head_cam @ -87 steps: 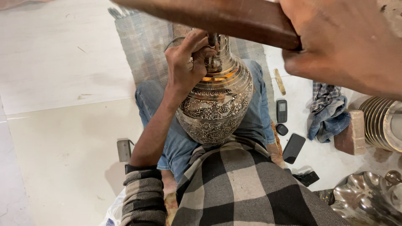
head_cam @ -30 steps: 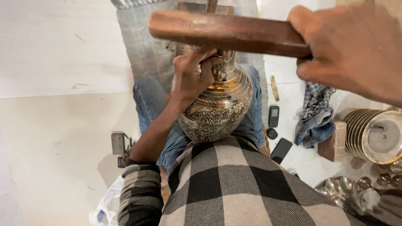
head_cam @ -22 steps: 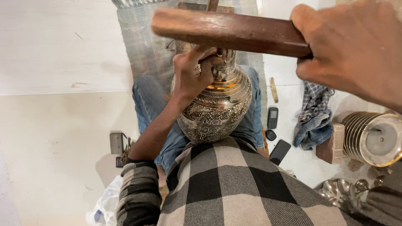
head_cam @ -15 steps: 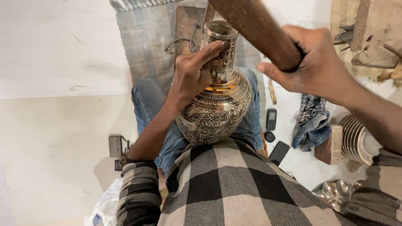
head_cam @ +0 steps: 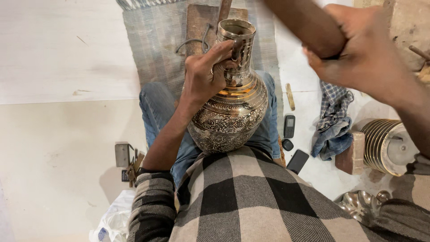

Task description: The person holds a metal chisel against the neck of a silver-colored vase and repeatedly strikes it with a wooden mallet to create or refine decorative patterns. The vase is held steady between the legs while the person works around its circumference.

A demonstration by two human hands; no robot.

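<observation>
Nearest the camera, a black-and-cream checked shirt point(head_cam: 251, 197), filling the frame at six o'clock. Just beyond, an engraved metal vase point(head_cam: 230, 105), resting upright on the lap between jeans-clad thighs, round belly low, narrow neck rising toward twelve o'clock. Left hand point(head_cam: 204, 76) wrapped around the neck, fingers closed tight on it, and pinching a thin dark punch point(head_cam: 236, 48) against the metal just below the rim. Right hand point(head_cam: 358, 54) raised at two o'clock, well above the vase, fist clamped around a thick wooden mallet handle point(head_cam: 307, 24) slanting up toward twelve; mallet head out of frame.

On the floor at three o'clock from the vase: a small keypad phone point(head_cam: 289, 126), a dark flat phone point(head_cam: 298, 161) near it, a crumpled checked cloth point(head_cam: 333, 121), a brick-coloured block point(head_cam: 351, 154) and a ribbed metal drum point(head_cam: 385, 145) lying on its side. At five o'clock, a shiny scalloped dish point(head_cam: 360, 206). At nine o'clock, a small metal bracket point(head_cam: 123, 154) on pale tiles. Farthest off, at twelve, a grey woven mat point(head_cam: 154, 40) with a wooden board point(head_cam: 201, 20) on it.
</observation>
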